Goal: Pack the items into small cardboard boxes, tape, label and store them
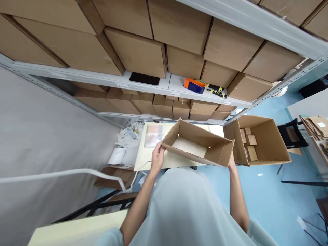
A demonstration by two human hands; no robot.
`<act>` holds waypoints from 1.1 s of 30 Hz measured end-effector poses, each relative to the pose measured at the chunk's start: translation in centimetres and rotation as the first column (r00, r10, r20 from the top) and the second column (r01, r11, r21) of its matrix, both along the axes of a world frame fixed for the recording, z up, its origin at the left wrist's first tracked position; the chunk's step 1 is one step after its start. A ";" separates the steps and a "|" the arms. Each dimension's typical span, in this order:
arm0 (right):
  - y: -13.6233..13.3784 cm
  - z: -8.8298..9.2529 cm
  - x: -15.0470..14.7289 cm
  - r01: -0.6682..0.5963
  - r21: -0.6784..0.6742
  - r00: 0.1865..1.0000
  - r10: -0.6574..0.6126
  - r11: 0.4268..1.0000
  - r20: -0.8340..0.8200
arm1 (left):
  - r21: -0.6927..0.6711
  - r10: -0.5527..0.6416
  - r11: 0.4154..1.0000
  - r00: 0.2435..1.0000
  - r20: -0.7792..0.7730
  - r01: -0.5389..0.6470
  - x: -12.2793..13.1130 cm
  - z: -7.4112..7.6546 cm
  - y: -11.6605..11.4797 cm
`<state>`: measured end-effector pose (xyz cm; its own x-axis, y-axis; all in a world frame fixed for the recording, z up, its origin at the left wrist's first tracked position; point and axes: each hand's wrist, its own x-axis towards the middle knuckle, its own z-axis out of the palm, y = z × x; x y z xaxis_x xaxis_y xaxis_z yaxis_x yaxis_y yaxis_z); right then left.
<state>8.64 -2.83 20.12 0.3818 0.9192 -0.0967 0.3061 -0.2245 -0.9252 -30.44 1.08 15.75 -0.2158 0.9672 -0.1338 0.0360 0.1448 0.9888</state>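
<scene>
An open cardboard box (198,141), with no flaps closed over its top, is held tilted above a pale yellow table (143,159). Its inside looks empty, and two small slits of light show near its bottom. My left hand (157,157) grips the box's left corner, fingers wrapped on the edge. At the right end, my right hand (231,162) holds the box's side, its fingers mostly hidden behind the cardboard. A printed sheet in a clear sleeve (153,136) lies on the table left of the box.
Shelves (164,89) packed with cardboard boxes rise in front, holding a black phone (144,79), tape (194,85) and cutters (216,91). A large open carton (271,140) with small boxes stands right. Crumpled paper (128,136) lies left; a white tube (77,172) crosses the lower left.
</scene>
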 end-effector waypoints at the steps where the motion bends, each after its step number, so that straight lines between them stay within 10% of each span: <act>1: -0.4 0.9 0.2 -0.021 -0.039 1.000 0.021 0.999 -0.005 | 0.010 0.007 1.000 1.000 -0.012 -0.006 -0.2 0.7 -0.2; 10: -1.2 6.7 0.2 -0.135 -0.202 0.981 0.160 0.970 0.113 | -0.044 -0.045 0.998 0.971 -0.237 0.036 -1.5 7.6 1.6; 21: 2.4 12.9 2.2 -0.270 -0.202 0.786 0.337 0.941 0.519 | 0.168 0.166 0.984 0.670 -0.723 -0.062 3.1 14.3 -1.5; 33: 4.9 9.0 3.6 -0.248 -0.144 0.740 0.284 0.958 0.610 | 0.093 0.125 0.992 0.615 -0.779 -0.084 5.3 11.1 -2.4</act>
<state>12.21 2.11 29.16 0.1151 0.9931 0.0246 0.8604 -0.0873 -0.5021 -25.10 -1.33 26.88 -0.3190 0.9315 0.1747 0.7855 0.1566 0.5987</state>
